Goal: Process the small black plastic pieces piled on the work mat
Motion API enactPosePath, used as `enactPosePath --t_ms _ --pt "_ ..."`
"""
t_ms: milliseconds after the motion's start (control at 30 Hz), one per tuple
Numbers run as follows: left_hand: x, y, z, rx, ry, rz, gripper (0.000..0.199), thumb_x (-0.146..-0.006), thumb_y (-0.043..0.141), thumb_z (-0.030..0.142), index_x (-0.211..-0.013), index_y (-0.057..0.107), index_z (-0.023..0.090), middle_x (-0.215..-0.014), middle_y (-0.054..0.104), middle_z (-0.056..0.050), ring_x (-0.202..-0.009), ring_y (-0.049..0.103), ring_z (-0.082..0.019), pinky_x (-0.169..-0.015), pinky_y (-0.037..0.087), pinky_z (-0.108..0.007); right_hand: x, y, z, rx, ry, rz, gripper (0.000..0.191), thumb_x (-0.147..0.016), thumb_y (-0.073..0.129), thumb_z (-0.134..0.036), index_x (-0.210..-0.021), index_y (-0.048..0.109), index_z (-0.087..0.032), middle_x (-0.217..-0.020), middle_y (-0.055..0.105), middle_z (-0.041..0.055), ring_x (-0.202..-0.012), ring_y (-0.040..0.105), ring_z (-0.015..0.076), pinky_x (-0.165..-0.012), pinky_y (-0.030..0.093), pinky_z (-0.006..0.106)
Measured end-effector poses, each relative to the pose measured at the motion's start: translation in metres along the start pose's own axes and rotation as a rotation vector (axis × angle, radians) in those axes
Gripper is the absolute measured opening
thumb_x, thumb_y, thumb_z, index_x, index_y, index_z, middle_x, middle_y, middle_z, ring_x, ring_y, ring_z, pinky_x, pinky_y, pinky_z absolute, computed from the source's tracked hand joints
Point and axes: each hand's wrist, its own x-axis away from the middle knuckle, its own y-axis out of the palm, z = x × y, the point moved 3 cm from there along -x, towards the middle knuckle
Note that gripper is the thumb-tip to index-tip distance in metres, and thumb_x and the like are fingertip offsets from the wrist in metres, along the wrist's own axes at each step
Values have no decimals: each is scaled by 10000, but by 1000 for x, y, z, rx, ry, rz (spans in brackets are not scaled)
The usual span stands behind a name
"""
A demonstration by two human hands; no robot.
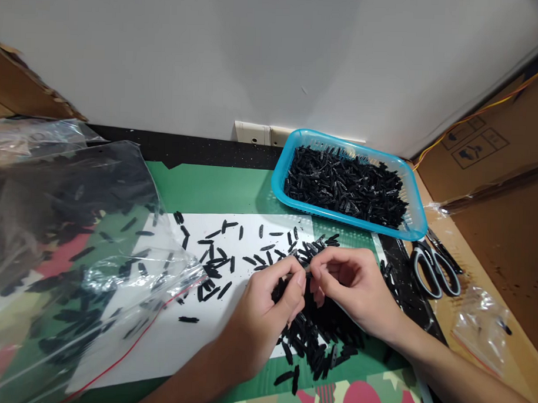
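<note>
My left hand and my right hand meet over a heap of small black elongated pieces. Thumb and fingers of both hands are pinched together, fingertip to fingertip, around one small dark piece that is mostly hidden. Beneath and around them, more black pieces lie scattered over a white sheet. Just behind the hands, a blue plastic basket is filled with many similar black pieces.
At left, a large clear zip bag with a red seal line covers part of the green mat. Scissors and a small clear bag lie at right, beside a cardboard box. A white wall rises behind.
</note>
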Motion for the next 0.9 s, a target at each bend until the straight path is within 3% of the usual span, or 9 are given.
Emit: enactPosePath --t_ms 233,400,467,567,667,733,833,900 --pt "0 0 2 29 -34 -1 475 -1111 509 581 -801 523 221 -601 473 58 -499 402 -91 -422 250 -199 1 -5 1 0 -28 -5 369 -1035 715 -514 -876 730 -181 -683 710 8 -580 666 141 -586 564 255" --pt "-1 0 4 38 -25 23 450 -1107 535 547 -796 516 222 -601 482 56 -506 409 -94 -426 253 -199 3 -1 -3 75 -85 -28 303 -1067 678 -436 -932 751 -175 -702 719 13 -615 680 144 -611 568 254" --pt "-1 1 5 44 -16 20 451 -1111 522 552 -804 520 223 -600 475 56 -510 410 -98 -433 261 -204 4 1 -6 177 -169 -1 217 -1060 680 -349 -937 746 -183 -725 730 15 -628 685 149 -607 568 259" --pt "-1 1 5 32 4 30 471 -1121 497 564 -795 502 225 -599 460 58 -519 407 -99 -454 289 -205 10 -6 -19 511 -549 122 93 -1009 667 -145 -992 740 -200 -811 762 39 -694 706 175 -648 577 298" --pt "1 2 4 16 12 49 475 -1127 497 550 -781 476 226 -612 470 54 -535 422 -100 -481 332 -203 17 -23 -34 960 -1024 317 311 -920 708 -33 -1149 746 -240 -852 782 49 -783 728 238 -710 582 366" --pt "1 1 4 37 6 57 462 -1121 512 549 -791 479 228 -624 480 49 -540 440 -103 -473 330 -201 15 -38 -39 1196 -1096 485 429 -901 748 -21 -1245 745 -278 -891 806 46 -849 726 272 -797 585 415" --pt "0 0 4 112 -17 64 445 -1110 521 564 -817 494 231 -621 481 52 -516 432 -103 -434 276 -192 9 -53 -43 1329 -990 740 434 -933 763 -51 -1312 754 -264 -1191 811 119 -1090 693 351 -957 546 523" --pt "-1 -1 5 183 -25 65 435 -1116 486 582 -854 511 236 -596 470 65 -480 393 -100 -418 257 -188 8 -47 -43 1308 -940 722 386 -949 767 -70 -1291 762 -250 -1271 783 137 -1151 665 362 -985 532 543"
